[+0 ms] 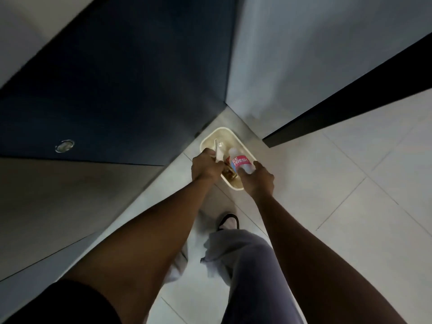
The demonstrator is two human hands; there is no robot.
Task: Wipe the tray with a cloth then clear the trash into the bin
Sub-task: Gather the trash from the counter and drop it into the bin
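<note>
My hands are both down over the bin, a small cream tub on the floor tiles, tucked into the corner where the dark blue cabinet front meets a pale panel. My left hand pinches a crumpled white wrapper, holding it just inside the rim so that it drops into the tub and not onto the tiles. My right hand is curled round the base of a small bottle with a pink "RE FRESH" label, cap pointing away from me, tilted over the opening so it can slide in. Some brownish rubbish already lies at the near end of the bin; I cannot tell what it is. The tray and the cloth are not in sight, so I judge the wiping is behind me and I am on the clearing step. I am leaning well forward, one foot in a dark sandal planted just short of the bin, to reach low enough.
</note>
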